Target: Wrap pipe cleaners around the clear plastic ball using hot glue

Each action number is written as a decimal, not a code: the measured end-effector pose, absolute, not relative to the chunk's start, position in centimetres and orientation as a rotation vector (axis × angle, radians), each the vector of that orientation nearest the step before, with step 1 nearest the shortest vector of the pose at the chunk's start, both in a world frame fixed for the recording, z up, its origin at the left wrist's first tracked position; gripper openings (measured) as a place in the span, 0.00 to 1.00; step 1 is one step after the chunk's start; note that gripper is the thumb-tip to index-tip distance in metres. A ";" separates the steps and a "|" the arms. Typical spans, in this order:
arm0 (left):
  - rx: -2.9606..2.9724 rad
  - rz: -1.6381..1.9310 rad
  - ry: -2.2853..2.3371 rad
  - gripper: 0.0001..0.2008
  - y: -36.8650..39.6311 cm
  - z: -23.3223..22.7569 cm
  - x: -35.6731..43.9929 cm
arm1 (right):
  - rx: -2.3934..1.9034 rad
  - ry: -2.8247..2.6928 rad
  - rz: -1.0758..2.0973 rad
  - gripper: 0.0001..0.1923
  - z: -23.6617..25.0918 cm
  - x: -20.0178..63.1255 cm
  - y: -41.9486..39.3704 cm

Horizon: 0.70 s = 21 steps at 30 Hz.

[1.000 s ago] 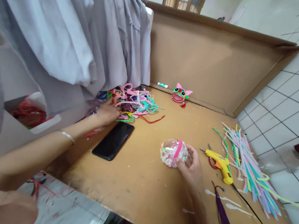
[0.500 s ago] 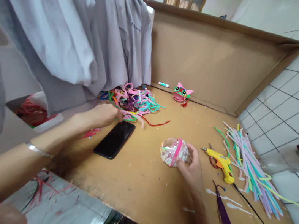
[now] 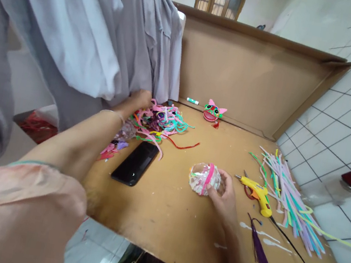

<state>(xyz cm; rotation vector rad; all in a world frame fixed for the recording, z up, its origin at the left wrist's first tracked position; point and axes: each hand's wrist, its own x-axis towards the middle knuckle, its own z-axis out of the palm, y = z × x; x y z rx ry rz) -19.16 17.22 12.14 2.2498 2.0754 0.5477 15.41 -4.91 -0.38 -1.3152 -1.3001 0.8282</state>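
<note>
Pink and teal pipe cleaners (image 3: 160,122) lie tangled just beyond the black phone (image 3: 135,162), toward the cardboard back wall. The left hand (image 3: 139,99) rests at the tangle's far-left edge, against the hanging grey cloth (image 3: 87,34); its fingers seem curled into the strands, though I cannot tell whether they pinch any. Right of the phone, the right hand (image 3: 225,197) cups a small wrapped ball (image 3: 204,178), fingers closed round its right side, pink band upright. The tangle lies nearer the left hand. A yellow glue gun (image 3: 258,193) lies further right.
</note>
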 end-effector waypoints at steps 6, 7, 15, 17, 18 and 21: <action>1.999 0.954 2.148 0.19 17.8 15.5 -18.4 | -1.334 -1.310 0.809 0.29 -0.2 15.3 -5.1; 1.975 1.047 2.140 0.20 17.9 16.4 -18.3 | -1.339 -1.317 0.803 0.29 -0.2 15.3 -5.1; 2.078 1.226 2.143 0.22 15.7 19.8 -17.4 | -1.325 -1.314 0.793 0.30 -0.4 15.2 -5.0; 2.205 0.839 2.134 0.19 14.0 18.3 -16.5 | -1.330 -1.309 0.796 0.31 -0.2 15.1 -5.0; 2.213 0.763 2.118 0.20 13.1 17.4 -15.8 | -1.335 -1.308 0.795 0.31 -0.2 15.1 -5.0; 2.316 0.708 2.013 0.30 9.8 13.7 -13.1 | -1.338 -1.317 0.791 0.31 0.0 15.0 -5.1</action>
